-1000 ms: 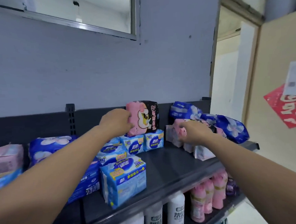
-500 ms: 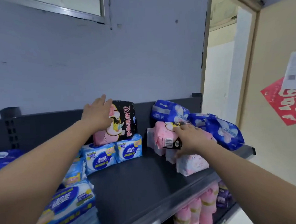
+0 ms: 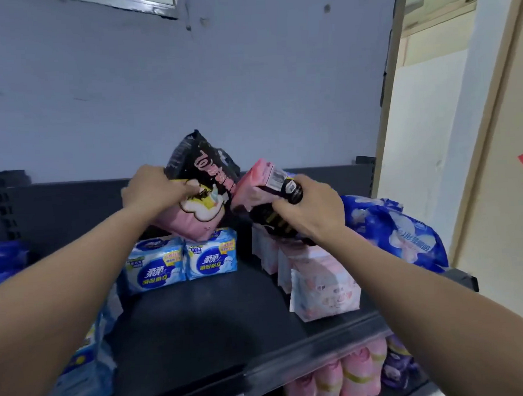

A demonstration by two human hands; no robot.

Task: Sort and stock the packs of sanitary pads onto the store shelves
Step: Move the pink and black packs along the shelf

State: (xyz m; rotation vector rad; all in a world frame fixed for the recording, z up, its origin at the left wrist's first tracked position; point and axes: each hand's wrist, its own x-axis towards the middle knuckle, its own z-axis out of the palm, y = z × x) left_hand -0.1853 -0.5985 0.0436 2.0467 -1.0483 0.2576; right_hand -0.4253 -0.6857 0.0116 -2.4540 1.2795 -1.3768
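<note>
Sorting looks roughly half done. The left grip curls round a pink-and-black pack, tilted over the two blue-and-white packs that stand side by side at the back of the shelf; whether it touches them I cannot tell. The right grip clasps a second pink-and-black pack above the pale pink packs, its corner near the first. Large blue packs lie heaped at the right end. By my reading the blue-and-white row is placed, the two held packs need a shared spot, and the heap remains.
</note>
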